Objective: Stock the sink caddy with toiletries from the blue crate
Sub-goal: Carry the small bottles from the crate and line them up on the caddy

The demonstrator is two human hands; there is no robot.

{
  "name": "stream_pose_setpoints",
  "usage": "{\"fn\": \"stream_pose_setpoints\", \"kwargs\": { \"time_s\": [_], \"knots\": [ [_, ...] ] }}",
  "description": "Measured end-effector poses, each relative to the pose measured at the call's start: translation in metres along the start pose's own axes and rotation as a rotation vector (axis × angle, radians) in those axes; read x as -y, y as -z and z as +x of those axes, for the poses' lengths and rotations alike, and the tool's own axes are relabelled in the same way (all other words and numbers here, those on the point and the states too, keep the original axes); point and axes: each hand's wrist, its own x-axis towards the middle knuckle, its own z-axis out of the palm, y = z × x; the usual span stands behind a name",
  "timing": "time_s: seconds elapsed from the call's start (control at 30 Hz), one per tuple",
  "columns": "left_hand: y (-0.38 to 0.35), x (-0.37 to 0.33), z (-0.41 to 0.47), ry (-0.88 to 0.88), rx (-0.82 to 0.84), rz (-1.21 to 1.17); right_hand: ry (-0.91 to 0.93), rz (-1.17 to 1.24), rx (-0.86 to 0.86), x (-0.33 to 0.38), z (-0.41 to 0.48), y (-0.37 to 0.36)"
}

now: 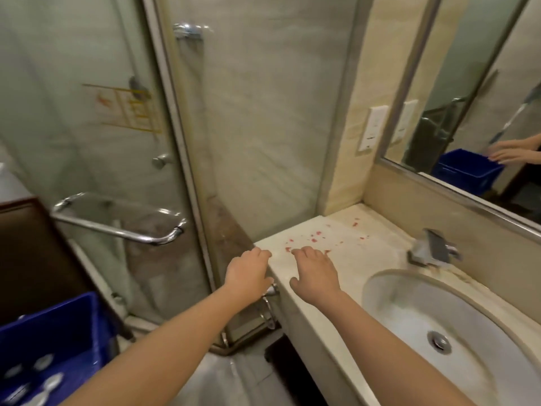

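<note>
Left hand (pixel 248 273) and right hand (pixel 316 275) held at worktop (pixel 345 230) left front corner; fingers (pixel 304 253) relaxed, nothing gripped. Blue crate (pixel 58 332) low left, off worktop, toiletries (pixel 44 376) inside. Caddy not seen. Crate best reached first, one item taken. Worktop pale stone, red-specked; sink (pixel 409 288) right, mirror (pixel 483 83) behind.
</note>
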Motion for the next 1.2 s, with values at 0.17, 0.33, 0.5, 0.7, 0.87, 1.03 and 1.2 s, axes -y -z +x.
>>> {"fn": "stream_pose_setpoints", "kwargs": {
  "time_s": [0.17,0.33,0.5,0.7,0.87,1.03,1.2],
  "knots": [
    [-0.001,0.050,-0.031,0.162,-0.025,-0.010,0.163,0.010,0.027,0.052,0.016,-0.013],
    [-0.002,0.081,-0.065,0.356,-0.045,-0.020,0.353,0.017,0.063,0.090,0.028,-0.022],
    [0.002,0.095,-0.103,0.535,-0.077,-0.031,0.534,0.026,0.068,0.123,0.031,-0.028],
    [0.002,0.095,-0.155,0.728,-0.102,-0.050,0.723,0.044,0.126,0.157,0.019,-0.038],
    [0.003,0.097,-0.204,0.884,-0.133,-0.046,0.874,0.075,0.154,0.193,0.001,-0.043],
    [0.006,0.109,-0.247,1.013,-0.139,-0.016,0.993,0.149,0.169,0.234,-0.020,-0.047],
    [0.007,0.131,-0.281,1.087,-0.164,-0.030,1.061,0.154,0.188,0.276,-0.035,-0.053]
  ]
}}
